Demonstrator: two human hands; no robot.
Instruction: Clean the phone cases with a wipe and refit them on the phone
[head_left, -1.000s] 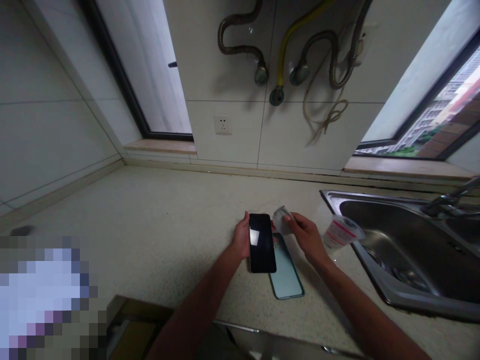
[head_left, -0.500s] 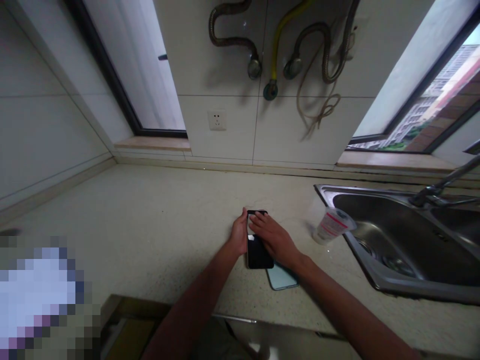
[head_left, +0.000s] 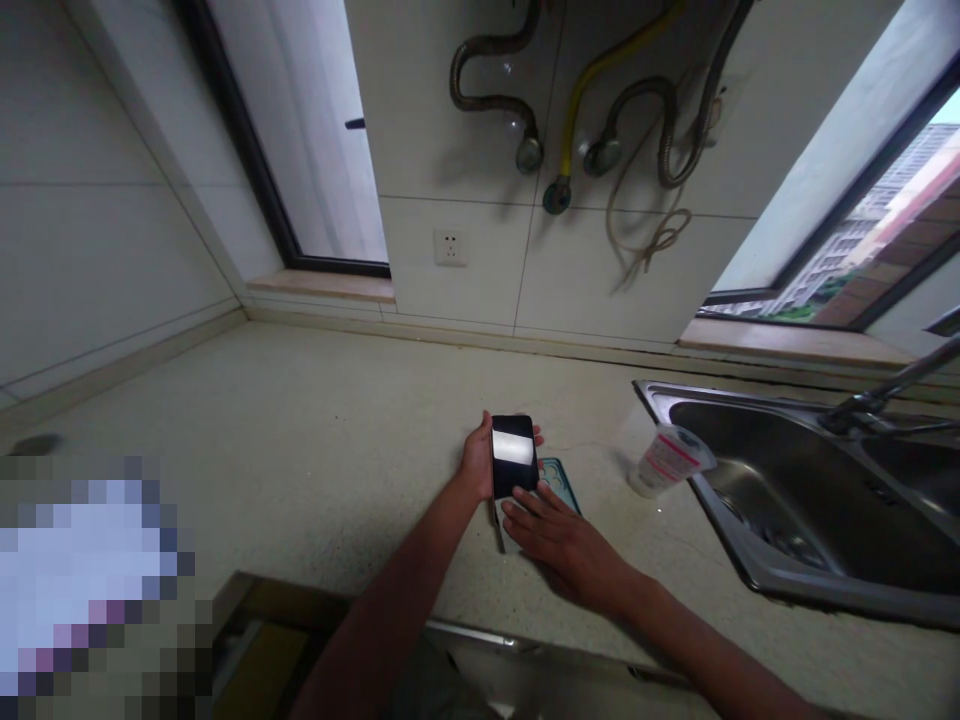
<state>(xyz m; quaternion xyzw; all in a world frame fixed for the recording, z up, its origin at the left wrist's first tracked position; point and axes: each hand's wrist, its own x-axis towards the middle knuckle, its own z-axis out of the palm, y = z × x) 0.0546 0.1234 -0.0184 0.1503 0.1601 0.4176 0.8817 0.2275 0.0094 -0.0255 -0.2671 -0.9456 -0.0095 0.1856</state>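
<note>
My left hand is closed around a black smartphone, screen up, its fingertips showing past the far right edge. A bright reflection crosses the upper screen. Stretched out flat, my right hand lies over the phone's lower end. Beneath its fingers the lower part looks pale grey; whether that is glare or a thin sheet I cannot tell. A pale teal phone case with camera cut-outs lies on the counter, partly hidden by the phone and my right hand.
To the right, a clear plastic cup with red print stands by the rim of a steel sink. Hoses and a socket are on the wall behind. A pixelated patch covers the lower left.
My right hand has slid from the upper screen down to the phone's lower end. The case's camera cut-outs have come into view, and the whole view has shifted slightly.
</note>
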